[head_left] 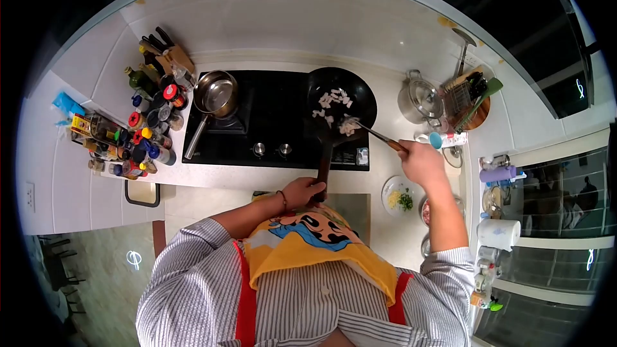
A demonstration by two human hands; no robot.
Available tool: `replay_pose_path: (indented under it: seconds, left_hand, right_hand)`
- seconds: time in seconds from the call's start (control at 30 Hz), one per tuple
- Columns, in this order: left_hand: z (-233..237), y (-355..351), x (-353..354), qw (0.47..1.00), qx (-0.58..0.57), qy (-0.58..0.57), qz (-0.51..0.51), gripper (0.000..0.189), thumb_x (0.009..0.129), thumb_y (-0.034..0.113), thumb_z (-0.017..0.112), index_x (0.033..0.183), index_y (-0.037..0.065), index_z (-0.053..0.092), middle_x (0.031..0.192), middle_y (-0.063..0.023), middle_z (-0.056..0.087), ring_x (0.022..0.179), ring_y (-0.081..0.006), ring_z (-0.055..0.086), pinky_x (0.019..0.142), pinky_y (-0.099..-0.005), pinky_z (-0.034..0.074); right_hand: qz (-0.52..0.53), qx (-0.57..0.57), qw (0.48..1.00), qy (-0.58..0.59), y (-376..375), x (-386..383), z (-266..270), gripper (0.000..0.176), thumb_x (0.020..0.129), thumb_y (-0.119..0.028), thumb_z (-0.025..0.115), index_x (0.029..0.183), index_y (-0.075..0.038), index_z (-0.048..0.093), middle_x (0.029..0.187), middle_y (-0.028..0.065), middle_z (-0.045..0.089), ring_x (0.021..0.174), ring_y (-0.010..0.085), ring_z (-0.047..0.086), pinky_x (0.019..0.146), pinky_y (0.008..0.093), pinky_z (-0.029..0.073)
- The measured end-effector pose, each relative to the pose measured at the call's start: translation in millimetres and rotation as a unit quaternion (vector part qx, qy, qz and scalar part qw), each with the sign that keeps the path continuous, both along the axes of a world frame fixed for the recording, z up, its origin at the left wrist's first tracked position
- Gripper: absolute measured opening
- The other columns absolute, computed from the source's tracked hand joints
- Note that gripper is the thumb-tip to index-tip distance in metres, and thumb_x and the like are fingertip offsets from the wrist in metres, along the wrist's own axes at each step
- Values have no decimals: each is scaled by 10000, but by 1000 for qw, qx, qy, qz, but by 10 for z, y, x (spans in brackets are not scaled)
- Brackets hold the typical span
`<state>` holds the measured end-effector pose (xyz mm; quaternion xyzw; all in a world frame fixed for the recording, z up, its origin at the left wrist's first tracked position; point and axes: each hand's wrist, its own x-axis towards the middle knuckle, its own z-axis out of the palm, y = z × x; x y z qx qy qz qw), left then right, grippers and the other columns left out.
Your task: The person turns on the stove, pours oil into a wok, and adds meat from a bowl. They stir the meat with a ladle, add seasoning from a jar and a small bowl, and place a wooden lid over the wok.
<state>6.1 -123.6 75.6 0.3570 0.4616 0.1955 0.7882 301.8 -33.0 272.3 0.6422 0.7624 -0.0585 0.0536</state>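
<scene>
A black wok [363, 87] sits on the right side of the black stove, with pale pieces of food [335, 97] spread over its inside. My left hand [303, 192] is wrapped round the end of the wok's dark handle. In my right hand [424, 164] is the wooden handle of a spatula [385, 140]. The spatula's far end lies in the wok, by a small heap of the pale pieces at the lower right; the heap partly hides its blade.
A steel saucepan [216, 94] stands on the left burner. Bottles and jars [149, 135] crowd the left counter beside a knife block [177, 61]. At right are a lidded steel pot [421, 99], a utensil holder [472, 115] and a white plate [389, 186] with chopped green and yellowish bits.
</scene>
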Motion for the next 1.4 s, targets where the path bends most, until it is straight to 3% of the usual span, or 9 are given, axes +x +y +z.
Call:
replay_pose_path:
  seconds: [0.2,0.3,0.47,0.63,0.77,0.97,1.03,1.2,1.4]
  left_hand:
    - [-46,6,29,1000,-2,-1,4,397,1078,357,533,1213,-6,624,1065,-87,726,840,-154,696,804,-292,584]
    - [-65,-2,5,1000,1,-19,5,390,1080,355,529,1198,-3,629,1064,-82,724,848,-149,693,798,-290,581]
    - [-164,5,5,1000,1,-23,4,384,1083,344,529,1185,-14,625,1067,-85,708,907,-151,682,834,-299,590]
    - [-132,24,-2,1000,-13,-22,1,373,1085,329,527,1187,-17,620,1077,-92,704,928,-161,681,855,-304,595]
    - [-122,32,22,1000,-13,-21,-2,371,1089,321,517,1191,-21,618,1083,-98,704,941,-167,685,860,-309,597]
    - [-97,11,28,1000,-5,-25,-2,376,1092,317,506,1190,-28,618,1089,-101,706,946,-180,691,860,-311,598]
    - [-63,13,27,1000,0,-19,-4,375,1091,318,507,1189,-26,618,1089,-101,707,945,-180,691,857,-310,598]
    - [-73,0,11,1000,-7,-19,-3,375,1089,324,516,1193,-22,618,1094,-102,707,942,-179,690,852,-309,598]
    - [-86,-1,32,999,-12,-30,16,380,1086,329,523,1205,-21,611,1093,-105,707,961,-178,685,856,-314,599]
  right_hand:
    - [-63,14,980,186,412,-154,-1110,336,972,-262,579,1279,-199,701,1027,208,730,1009,413,684,886,491,548]
    - [-83,-16,956,280,389,-201,-1237,368,978,-268,581,1329,-200,669,1059,221,723,1044,425,671,912,457,543]
    - [-85,-107,956,261,266,-5,-467,335,957,-257,623,1270,-175,711,1064,214,728,1025,406,682,915,435,543]
    - [-4,-12,999,52,-35,-117,340,252,939,-264,641,1127,-141,754,947,194,739,930,399,700,848,499,555]
    - [15,8,999,27,65,-151,-183,236,943,-260,632,1106,-127,738,914,201,733,905,409,699,818,524,555]
    - [-93,36,977,188,353,-99,-1061,320,963,-280,648,1208,-85,716,1027,232,731,987,426,693,881,486,552]
    - [-88,33,962,255,332,-72,-1138,274,955,-260,638,1183,-144,735,1010,202,735,989,436,678,876,488,550]
    - [-59,-11,995,80,134,-94,237,260,933,-279,671,1133,-148,774,1046,183,738,1001,374,697,884,454,554]
    - [18,3,1000,-23,-25,-114,544,261,929,-273,671,1146,-162,763,998,164,750,946,374,707,844,468,563]
